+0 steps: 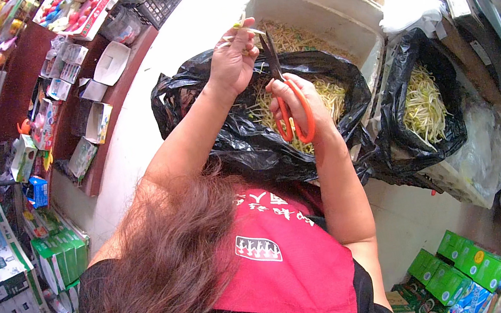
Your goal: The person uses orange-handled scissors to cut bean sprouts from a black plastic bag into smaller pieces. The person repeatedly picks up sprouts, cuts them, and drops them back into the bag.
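Note:
Several bean sprouts (244, 27) are pinched in the fingers of my left hand (235, 58), raised above the far side of a black plastic bag (251, 131). My right hand (303, 101) grips scissors (294, 115) with orange handles; their dark blades point away from me, somewhat parted, with the tips close to the held sprouts. Under my hands the bag holds a heap of bean sprouts (330, 99). Beyond it, a pale foam box (319, 3) has cut sprout bits (293, 39) in its bottom. A second black bag (389, 119) on the right holds more sprouts (424, 104).
Wooden shelves (108, 125) with small cartons and packets stand to the left. Green boxes (473, 259) lie on the floor at lower right. Clear plastic bags (490, 148) and a crumpled white bag (412, 15) are at right. A black plastic crate (159, 1) stands at the top.

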The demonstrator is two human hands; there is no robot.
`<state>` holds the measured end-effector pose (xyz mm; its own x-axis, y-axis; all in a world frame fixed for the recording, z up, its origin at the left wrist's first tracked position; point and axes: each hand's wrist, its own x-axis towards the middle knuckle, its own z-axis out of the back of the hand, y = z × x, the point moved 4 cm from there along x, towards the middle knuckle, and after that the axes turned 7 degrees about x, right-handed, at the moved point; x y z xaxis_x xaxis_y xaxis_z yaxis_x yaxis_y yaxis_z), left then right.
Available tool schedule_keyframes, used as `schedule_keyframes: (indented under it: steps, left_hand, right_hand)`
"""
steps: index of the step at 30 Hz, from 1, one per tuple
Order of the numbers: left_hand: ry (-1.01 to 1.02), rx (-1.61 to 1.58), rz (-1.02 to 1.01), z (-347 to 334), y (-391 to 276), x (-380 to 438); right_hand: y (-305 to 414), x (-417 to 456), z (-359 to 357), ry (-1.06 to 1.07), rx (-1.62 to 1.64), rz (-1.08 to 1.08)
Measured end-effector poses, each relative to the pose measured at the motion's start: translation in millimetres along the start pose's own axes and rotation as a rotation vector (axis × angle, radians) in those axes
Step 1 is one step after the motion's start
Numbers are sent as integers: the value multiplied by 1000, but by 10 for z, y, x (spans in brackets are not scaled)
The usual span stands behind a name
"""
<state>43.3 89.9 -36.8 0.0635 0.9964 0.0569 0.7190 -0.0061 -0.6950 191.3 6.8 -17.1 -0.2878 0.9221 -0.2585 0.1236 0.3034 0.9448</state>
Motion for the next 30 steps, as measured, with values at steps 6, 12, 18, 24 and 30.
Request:
schedule_keyframes:
  steps: [6, 12, 18, 24, 30]
  left_hand:
    - [29, 24, -40, -63, -82, 26]
    - [60, -88, 126, 13, -184, -116]
    - [38, 287, 533, 271, 200, -252]
    - [268, 1347, 425, 774, 730, -158]
    - [214, 1827, 560, 558, 813, -208]
  right_hand:
    - [136, 40, 30, -107, 39, 74]
    - [-3, -92, 311, -177, 75, 84]
    - [-230, -293, 501, -262, -27, 56]
    - [-276, -402, 493, -271, -6, 30]
    - [-269, -417, 515, -294, -26, 34]
